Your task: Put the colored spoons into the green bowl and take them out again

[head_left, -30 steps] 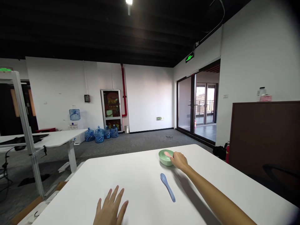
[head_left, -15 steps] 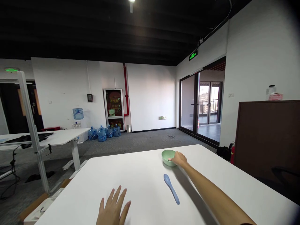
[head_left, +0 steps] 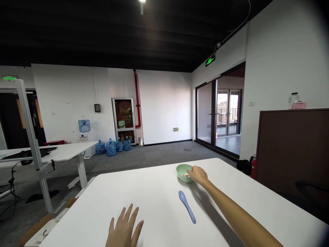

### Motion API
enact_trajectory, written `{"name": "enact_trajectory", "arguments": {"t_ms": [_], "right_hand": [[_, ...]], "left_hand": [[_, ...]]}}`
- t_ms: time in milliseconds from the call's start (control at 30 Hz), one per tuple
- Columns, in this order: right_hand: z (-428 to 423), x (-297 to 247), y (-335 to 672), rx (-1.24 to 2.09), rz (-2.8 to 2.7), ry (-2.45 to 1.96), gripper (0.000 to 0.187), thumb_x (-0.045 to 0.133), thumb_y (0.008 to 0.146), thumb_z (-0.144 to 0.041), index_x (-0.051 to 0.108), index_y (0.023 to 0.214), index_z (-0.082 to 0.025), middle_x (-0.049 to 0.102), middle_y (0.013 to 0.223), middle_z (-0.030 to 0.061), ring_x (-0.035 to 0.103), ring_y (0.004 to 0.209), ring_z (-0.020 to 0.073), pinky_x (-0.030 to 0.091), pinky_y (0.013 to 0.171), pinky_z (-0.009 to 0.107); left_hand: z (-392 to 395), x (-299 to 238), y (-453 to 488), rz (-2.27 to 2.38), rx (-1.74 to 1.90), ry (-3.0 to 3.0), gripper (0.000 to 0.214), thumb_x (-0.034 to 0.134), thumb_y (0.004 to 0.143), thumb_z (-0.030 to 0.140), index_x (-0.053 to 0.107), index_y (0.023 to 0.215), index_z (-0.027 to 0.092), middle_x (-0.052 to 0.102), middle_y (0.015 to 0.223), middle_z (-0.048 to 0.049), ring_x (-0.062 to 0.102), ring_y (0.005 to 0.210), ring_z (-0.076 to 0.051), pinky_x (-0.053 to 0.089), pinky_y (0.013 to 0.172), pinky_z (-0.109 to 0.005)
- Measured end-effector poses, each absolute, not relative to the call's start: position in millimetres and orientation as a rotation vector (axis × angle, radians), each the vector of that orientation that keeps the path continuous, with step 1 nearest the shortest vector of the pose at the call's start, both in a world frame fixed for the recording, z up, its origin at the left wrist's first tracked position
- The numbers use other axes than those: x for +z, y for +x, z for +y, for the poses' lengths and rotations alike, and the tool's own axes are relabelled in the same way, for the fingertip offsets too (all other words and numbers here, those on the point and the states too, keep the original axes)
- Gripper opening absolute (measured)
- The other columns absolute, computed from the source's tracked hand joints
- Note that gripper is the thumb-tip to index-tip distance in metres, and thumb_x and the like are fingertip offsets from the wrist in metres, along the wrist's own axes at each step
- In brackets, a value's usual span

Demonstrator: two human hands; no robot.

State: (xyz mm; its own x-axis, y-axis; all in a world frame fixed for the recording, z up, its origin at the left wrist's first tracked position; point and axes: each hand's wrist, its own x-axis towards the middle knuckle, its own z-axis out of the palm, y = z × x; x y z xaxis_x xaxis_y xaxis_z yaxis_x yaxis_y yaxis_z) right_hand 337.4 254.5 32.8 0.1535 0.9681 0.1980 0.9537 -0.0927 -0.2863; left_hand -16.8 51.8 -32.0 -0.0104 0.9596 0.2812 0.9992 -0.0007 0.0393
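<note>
A pale green bowl (head_left: 182, 171) stands on the white table (head_left: 154, 202), towards the far edge. My right hand (head_left: 197, 175) reaches over its rim, fingertips down inside it. A small pinkish bit shows by those fingertips, too small to tell if it is skin or an object. Just below the bowl lies a blue plastic spoon (head_left: 186, 207), apart from both hands. My left hand (head_left: 124, 228) rests at the near edge of the view, fingers spread, touching nothing but the tabletop.
A dark brown cabinet (head_left: 293, 151) stands right of the table, with a red fire extinguisher (head_left: 253, 168) and a black bag (head_left: 243, 166) beyond it. On the left are a white desk (head_left: 51, 152) and a metal frame post (head_left: 32, 144). Blue water jugs (head_left: 110, 147) line the far wall.
My right fingers have drawn back from deep in the bowl towards its near rim. The bowl and spoon stay put, and my left hand barely moves.
</note>
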Motion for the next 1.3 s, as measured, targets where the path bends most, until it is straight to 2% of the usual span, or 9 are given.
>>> {"name": "enact_trajectory", "arguments": {"t_ms": [167,333,500,633,967,1100,1200,1300], "right_hand": [[207.5,27.4,344.9,0.038,-1.892,-1.829,0.057,0.037,0.105,-0.05,0.066,0.137,-0.013,0.066,0.14,0.0186,0.064,0.125,0.0286,0.047,0.1,0.034],[154.0,4.8,347.4,0.102,-1.943,-1.665,0.057,0.04,0.104,-0.05,0.055,0.152,-0.025,0.05,0.161,0.012,0.041,0.152,0.03,0.039,0.118,0.044],[119.5,-25.9,344.7,0.136,-1.983,-1.711,0.065,0.039,0.103,-0.055,0.054,0.154,-0.019,0.042,0.167,0.013,0.034,0.157,0.0308,0.032,0.126,0.047],[103.9,-47.7,341.6,0.201,-2.006,-1.704,0.068,0.037,0.102,-0.058,0.054,0.155,-0.019,0.036,0.17,0.0114,0.028,0.16,0.0315,0.031,0.127,0.05],[101.8,-58.8,338.9,0.177,-1.992,-1.677,0.063,0.041,0.102,-0.058,0.058,0.151,-0.023,0.042,0.167,0.0089,0.032,0.158,0.0324,0.035,0.126,0.05],[111.6,-50.2,338.8,0.139,-1.99,-1.675,0.061,0.041,0.102,-0.055,0.061,0.148,-0.02,0.046,0.165,0.011,0.035,0.156,0.0336,0.035,0.124,0.049],[131.0,-31.9,339.3,0.055,-1.988,-1.647,0.056,0.041,0.104,-0.05,0.066,0.142,-0.018,0.057,0.156,0.0135,0.046,0.148,0.0332,0.036,0.121,0.045],[162.6,-4.7,339.6,-0.016,-1.986,-1.628,0.048,0.038,0.105,-0.043,0.068,0.137,-0.022,0.068,0.137,0.0122,0.059,0.129,0.0292,0.042,0.111,0.039]], "left_hand": [[48.3,-28.2,-10.8,-2.114,-0.323,-2.08,0.054,0.038,0.101,0.04,0.054,0.151,0.03,0.05,0.163,-0.0071,0.042,0.153,-0.035,0.039,0.12,-0.064],[45.1,-27.3,-7.4,-2.091,-0.389,-2.08,0.053,0.038,0.101,0.039,0.056,0.15,0.031,0.052,0.162,-0.0073,0.043,0.153,-0.034,0.039,0.12,-0.064],[43.8,-26.3,-5.8,-2.076,-0.392,-2.085,0.052,0.04,0.1,0.04,0.056,0.15,0.031,0.052,0.162,-0.007,0.044,0.152,-0.034,0.04,0.12,-0.063],[43.3,-24.6,-3.3,-2.077,-0.363,-2.096,0.053,0.038,0.101,0.039,0.056,0.15,0.03,0.052,0.162,-0.0071,0.043,0.152,-0.035,0.04,0.12,-0.064],[43.8,-26.0,-4.0,-2.076,-0.362,-2.084,0.053,0.038,0.1,0.04,0.057,0.149,0.03,0.052,0.162,-0.0071,0.044,0.152,-0.035,0.04,0.119,-0.064],[42.1,-24.4,-4.3,-2.081,-0.355,-2.088,0.053,0.038,0.101,0.04,0.056,0.15,0.03,0.051,0.162,-0.0072,0.044,0.152,-0.035,0.04,0.119,-0.064],[41.7,-23.7,-4.4,-2.081,-0.346,-2.089,0.053,0.038,0.101,0.04,0.056,0.15,0.03,0.051,0.162,-0.0068,0.043,0.152,-0.035,0.04,0.12,-0.064],[41.3,-22.1,-4.7,-2.087,-0.346,-2.082,0.053,0.039,0.101,0.039,0.056,0.15,0.03,0.05,0.162,-0.0073,0.043,0.153,-0.035,0.04,0.12,-0.064]]}}
